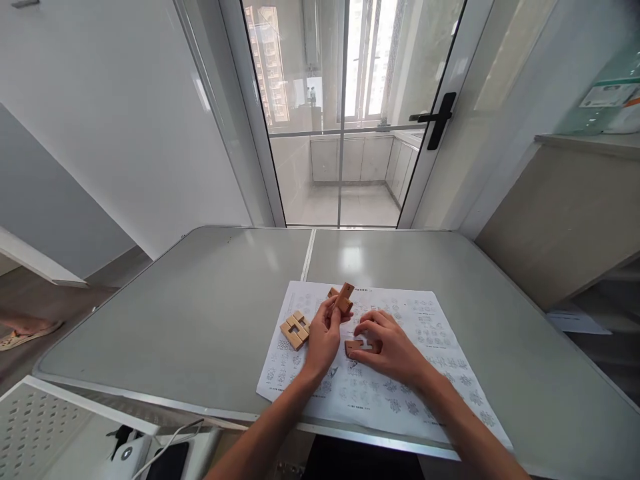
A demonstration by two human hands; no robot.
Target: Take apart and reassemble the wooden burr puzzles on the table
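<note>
My left hand [326, 333] is closed around a few brown wooden puzzle pieces [345, 293], one notched bar tilting upward, held above a printed sheet [360, 393]. To its right, my right hand [387, 343] curls low over the paper, thumb against the near edge of another notched wooden puzzle piece [353, 347]. Part of that piece is hidden by the fingers, and the index fingertip arches above it. Left of my left hand lies a group of lighter wooden puzzle pieces [295, 330], fitted side by side with small gaps between them.
The sheet with rows of small line drawings lies on a grey table [200, 313] with a metal rim. Behind the table stands a glass door with a black handle [440, 120]. At lower left is a white perforated tray [40, 420] beside a cable. A person's foot [30, 327] shows at far left.
</note>
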